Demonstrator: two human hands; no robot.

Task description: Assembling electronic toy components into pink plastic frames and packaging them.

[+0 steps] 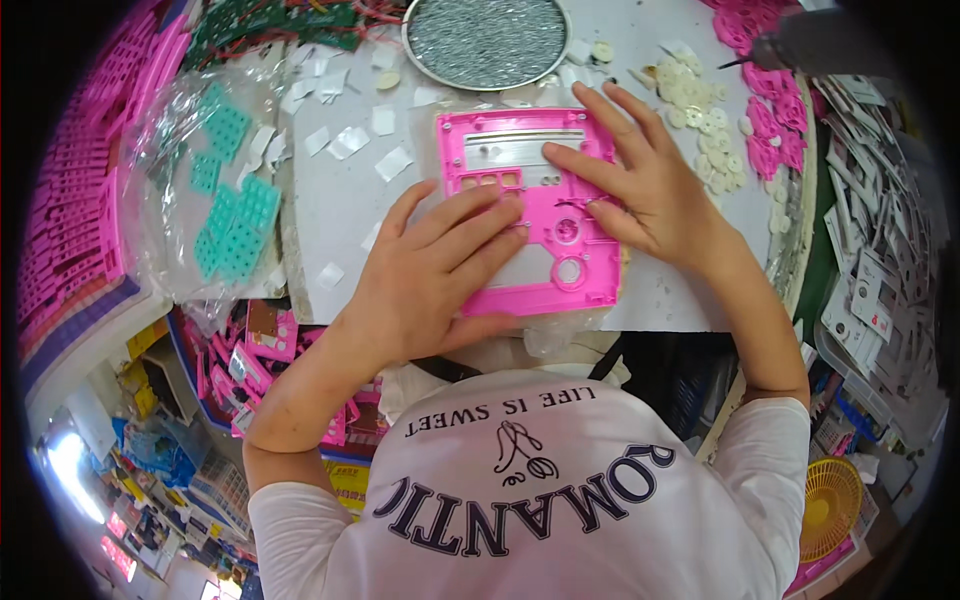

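Observation:
A pink plastic casing lies with its hollow, ribbed side up on the white worktop, near the front edge. It has a long clear strip window, small square openings and round holes. My left hand rests over its left part, fingers stretched out across the square openings, thumb along the near edge. My right hand is spread over the right side. Its index fingertip touches down by the window and its thumb lies near a round hole; the other fingers are raised. Whatever lies under the left fingertips is hidden.
A round tray of silver screws stands behind the casing. Teal keypads lie left on clear plastic. White squares, cream discs and pink parts are scattered about. A dark power screwdriver juts in at top right.

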